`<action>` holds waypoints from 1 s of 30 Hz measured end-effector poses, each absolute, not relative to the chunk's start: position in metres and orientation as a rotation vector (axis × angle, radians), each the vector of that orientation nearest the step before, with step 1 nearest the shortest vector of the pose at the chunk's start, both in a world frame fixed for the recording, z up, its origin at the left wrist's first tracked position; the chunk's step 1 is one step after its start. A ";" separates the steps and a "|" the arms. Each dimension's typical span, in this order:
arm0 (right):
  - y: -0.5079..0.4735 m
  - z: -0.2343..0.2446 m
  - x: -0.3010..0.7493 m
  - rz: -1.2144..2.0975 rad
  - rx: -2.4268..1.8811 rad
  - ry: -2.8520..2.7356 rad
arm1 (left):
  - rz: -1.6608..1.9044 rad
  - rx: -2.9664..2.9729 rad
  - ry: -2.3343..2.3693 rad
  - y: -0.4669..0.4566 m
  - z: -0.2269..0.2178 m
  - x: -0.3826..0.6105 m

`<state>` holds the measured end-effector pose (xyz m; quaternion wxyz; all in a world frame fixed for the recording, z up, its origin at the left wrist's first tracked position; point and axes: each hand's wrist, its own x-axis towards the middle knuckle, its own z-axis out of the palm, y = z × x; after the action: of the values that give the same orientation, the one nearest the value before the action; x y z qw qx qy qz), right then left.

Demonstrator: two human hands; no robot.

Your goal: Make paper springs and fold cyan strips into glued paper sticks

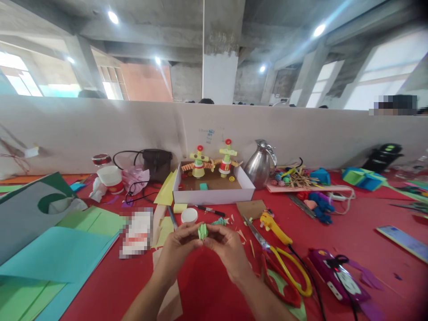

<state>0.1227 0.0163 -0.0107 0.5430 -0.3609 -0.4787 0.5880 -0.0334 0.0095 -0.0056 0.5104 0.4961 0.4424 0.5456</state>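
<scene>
Between my two hands is a small green folded paper strip (202, 232), pleated into a compact stack. My left hand (182, 243) pinches it from the left, and my right hand (224, 245) pinches its right side. Just beyond the fingers lie a white round lid (189, 216), a black pen (210, 210) and a teal pleated strip (220, 221). To the right of my right hand rest scissors (272, 249) with yellow and red handles and a yellow glue gun (276, 228).
A white box (214, 196) holds two paper figures (199, 167) at the back. Beside it stands a metal jug (259, 165). Coloured paper sheets (60, 249) cover the left. At right are a purple power strip (337, 276) and a phone (404, 243).
</scene>
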 end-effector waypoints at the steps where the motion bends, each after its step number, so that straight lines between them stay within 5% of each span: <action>1: 0.016 -0.010 0.124 1.391 -0.851 -1.138 | 1.322 1.187 1.061 0.010 -0.006 -0.034; 30: 0.007 -0.010 0.116 1.610 -0.753 -1.031 | 1.187 1.225 1.057 0.008 0.005 -0.041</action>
<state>0.1161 0.0069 -0.0101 0.5170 -0.3138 -0.4294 0.6707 -0.0408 0.0081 0.0049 0.5374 0.5147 0.4443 0.4989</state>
